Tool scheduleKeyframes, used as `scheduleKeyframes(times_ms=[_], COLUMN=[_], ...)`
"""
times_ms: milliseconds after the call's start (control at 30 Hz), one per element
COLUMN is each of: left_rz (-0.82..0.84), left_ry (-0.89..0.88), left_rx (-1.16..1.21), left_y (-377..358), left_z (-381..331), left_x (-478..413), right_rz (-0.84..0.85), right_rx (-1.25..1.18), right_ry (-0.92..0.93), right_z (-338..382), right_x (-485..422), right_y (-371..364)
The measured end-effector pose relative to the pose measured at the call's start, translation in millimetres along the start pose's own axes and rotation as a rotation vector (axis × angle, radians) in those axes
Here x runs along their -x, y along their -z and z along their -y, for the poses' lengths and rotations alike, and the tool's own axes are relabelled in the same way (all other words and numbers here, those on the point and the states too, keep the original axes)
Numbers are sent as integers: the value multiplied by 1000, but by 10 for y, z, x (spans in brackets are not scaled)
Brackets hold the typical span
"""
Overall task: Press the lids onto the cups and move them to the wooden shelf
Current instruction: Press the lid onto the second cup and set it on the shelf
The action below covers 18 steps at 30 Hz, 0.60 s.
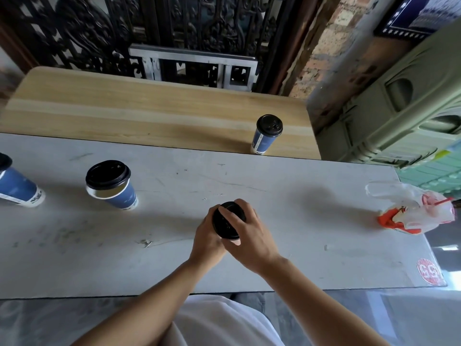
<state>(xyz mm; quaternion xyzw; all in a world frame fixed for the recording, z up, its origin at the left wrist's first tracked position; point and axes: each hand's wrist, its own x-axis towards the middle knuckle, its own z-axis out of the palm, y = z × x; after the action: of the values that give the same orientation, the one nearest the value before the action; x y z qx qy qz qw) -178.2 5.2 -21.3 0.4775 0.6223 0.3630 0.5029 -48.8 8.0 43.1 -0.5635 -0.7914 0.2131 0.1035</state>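
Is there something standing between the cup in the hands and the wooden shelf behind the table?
Nothing visible does. The grey table straight ahead of the held cup is bare up to the wooden shelf. The lidded cup on the shelf stands to the right, and the nearest waiting cup to the left.

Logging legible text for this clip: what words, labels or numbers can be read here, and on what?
Nothing reads clearly.
Red round sticker on grey table: white characters, too blurred.
Cup on wooden shelf: printed label, too small.
Plastic bag: red print, unreadable.
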Motion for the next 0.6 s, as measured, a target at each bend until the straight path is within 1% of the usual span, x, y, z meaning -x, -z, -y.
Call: scheduleKeyframes(times_ms=[67,133,233,267,333,400,433,500,600], left_rz=[8,49,147,157,143,101,99,122,38], left_ry=[-48,-47,96,116,179,317,356,367,335], left_rx=[-25,-13,219,262,422,630,680,643,547], left_y=[15,43,107,146,226,307,322,308,260], left_z=[-5,-9,-27,-34,-22,-34,-65,-144,-197], left_x=[10,2,-29,-24,-40,-75,-88,-107,-102], right_rz=[2,-5,-1,9,22,8,0,-9,-24], right_rx=[-99,-167,-184,-183,-172,-165,-161,-168,-279], right_ry=[-37,-49,-42,-46,-57,-50,-48,-56,-78], right_z=[-15,-31,-62,-77,-107,-123,-121,-100,-59], right_x=[0,-7,29,57,115,141,134,105,85], right_y=[-11,-21,-69,-88,-131,-173,-185,-213,-245])
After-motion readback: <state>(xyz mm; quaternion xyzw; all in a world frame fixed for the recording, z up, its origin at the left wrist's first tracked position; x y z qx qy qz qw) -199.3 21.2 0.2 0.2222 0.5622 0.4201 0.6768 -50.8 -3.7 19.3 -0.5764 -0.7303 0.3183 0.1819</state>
